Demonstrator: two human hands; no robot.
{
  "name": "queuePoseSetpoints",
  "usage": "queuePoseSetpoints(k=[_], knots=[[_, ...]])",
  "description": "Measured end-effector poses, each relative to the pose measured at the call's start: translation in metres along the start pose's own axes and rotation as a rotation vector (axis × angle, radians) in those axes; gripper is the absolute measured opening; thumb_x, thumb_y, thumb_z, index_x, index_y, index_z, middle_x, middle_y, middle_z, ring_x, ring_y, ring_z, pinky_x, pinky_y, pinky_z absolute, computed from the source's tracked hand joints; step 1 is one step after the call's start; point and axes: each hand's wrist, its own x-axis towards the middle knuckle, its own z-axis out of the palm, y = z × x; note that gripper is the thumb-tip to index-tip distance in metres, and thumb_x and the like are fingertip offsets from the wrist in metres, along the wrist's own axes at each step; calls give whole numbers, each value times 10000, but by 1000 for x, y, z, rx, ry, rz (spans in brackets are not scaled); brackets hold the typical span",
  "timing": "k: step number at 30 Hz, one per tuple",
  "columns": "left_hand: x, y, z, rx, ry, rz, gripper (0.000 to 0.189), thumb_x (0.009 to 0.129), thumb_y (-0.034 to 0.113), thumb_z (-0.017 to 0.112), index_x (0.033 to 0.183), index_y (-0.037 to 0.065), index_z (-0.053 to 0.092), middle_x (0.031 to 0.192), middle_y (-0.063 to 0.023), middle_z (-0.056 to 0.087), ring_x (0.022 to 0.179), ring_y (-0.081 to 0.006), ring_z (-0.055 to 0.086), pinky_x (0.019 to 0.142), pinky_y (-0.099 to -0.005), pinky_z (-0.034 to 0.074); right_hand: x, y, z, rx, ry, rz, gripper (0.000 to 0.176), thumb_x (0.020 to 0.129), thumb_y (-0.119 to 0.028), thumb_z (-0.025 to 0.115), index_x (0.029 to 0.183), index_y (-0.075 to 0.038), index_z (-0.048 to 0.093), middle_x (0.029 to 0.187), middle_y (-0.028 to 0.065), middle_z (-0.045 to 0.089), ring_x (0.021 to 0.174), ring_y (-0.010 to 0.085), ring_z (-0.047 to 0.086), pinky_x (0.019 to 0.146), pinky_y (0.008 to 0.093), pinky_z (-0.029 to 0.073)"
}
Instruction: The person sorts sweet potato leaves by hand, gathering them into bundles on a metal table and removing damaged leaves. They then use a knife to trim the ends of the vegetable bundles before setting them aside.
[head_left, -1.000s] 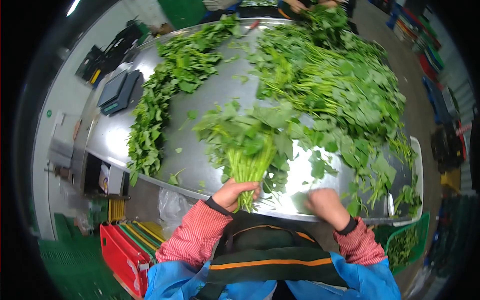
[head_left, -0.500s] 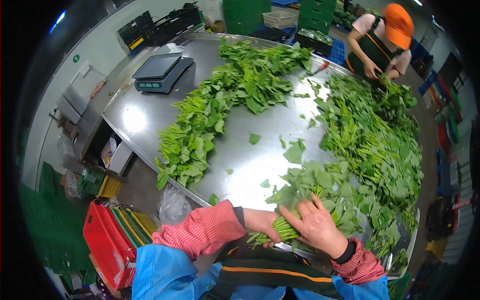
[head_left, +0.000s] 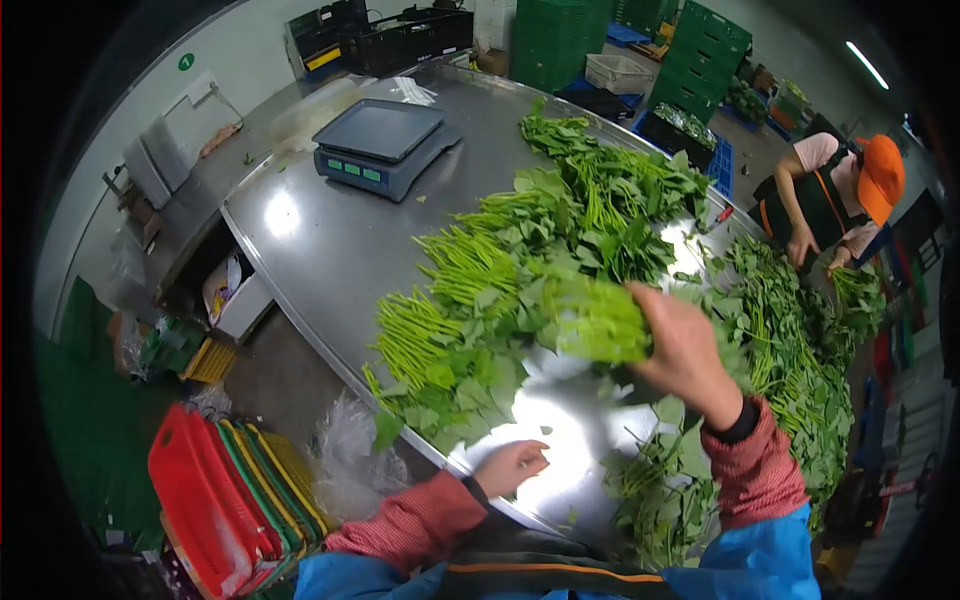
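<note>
My right hand is closed round a bundle of leafy green stems, blurred by motion. The cut stem ends point toward my palm, and the bundle is raised over the steel table. Just beyond it lies a row of laid-out leafy greens, their stems facing left. Near the front edge, my left hand is low over the table, its fingers loosely bent and nothing visible in them. A loose heap of leafy greens spreads along the right side, partly behind my right arm.
A digital scale stands at the table's far left. A red-handled tool lies by the far edge. At the right a co-worker in an orange cap handles greens. Red, green and yellow baskets stand at lower left; green crates are stacked behind.
My right hand has carried the bundle up and forward from the front edge toward the row. My left hand has let go of it and moved left. The view has shifted.
</note>
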Motion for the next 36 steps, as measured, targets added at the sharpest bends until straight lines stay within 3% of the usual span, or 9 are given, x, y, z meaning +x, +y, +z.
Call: queuePoseSetpoints(k=[4,12,15,19,21,24,28,33,36], knots=[[-12,-12,-19,597,22,275,202,819,215,640,988,105,634,811,-76,618,724,-249,597,645,-364,473,113,18,17,-145,117,-42,544,632,-130,697,1126,-51,484,839,151,598,789,338,587,654,426,461],[-9,-16,-25,427,133,484,189,823,120,634,1002,62,614,888,-128,620,793,-281,621,702,-338,507,281,82,130,-367,216,-56,534,608,-156,729,1073,-59,484,785,139,570,779,309,595,633,416,464],[-7,-47,-23,358,37,349,244,830,121,634,1069,84,600,956,-149,638,827,-278,624,707,-386,499,301,108,206,-377,73,96,622,654,-275,766,1156,-45,480,1002,161,551,923,320,574,743,410,500],[-9,-38,-26,352,40,331,242,833,118,629,1069,77,599,943,-152,636,813,-282,622,704,-375,498,277,133,310,-529,-356,421,796,696,-653,642,1121,16,567,1120,152,495,1065,271,507,859,401,463],[-10,-31,-31,373,40,318,241,834,117,627,1069,74,598,936,-153,636,806,-284,621,702,-369,497,263,139,336,-472,-103,360,730,731,-631,619,1086,7,599,1114,133,500,1088,258,468,912,414,415],[-11,-26,-32,405,39,311,240,836,114,623,1070,69,597,927,-156,634,796,-287,620,699,-360,497,247,97,293,-465,240,52,522,697,-389,680,1034,-4,578,997,128,514,998,271,483,849,411,420],[-11,-10,-30,480,43,316,238,838,111,619,1070,63,596,914,-159,632,782,-291,618,696,-349,496,168,31,219,-26,536,-81,347,681,-188,674,945,-8,537,873,113,464,855,280,497,759,398,419],[-8,-31,-33,550,38,345,205,869,124,597,1053,36,597,907,-142,643,795,-240,626,704,-321,497,-1,36,185,131,177,247,316,700,-182,685,915,-30,512,919,146,475,881,304,493,772,418,404],[-11,-76,-42,445,-27,102,188,894,150,581,1027,20,606,923,-116,648,825,-187,622,727,-312,496,-102,57,152,40,24,564,266,722,-178,664,890,-44,507,906,146,498,866,305,510,751,417,411]])
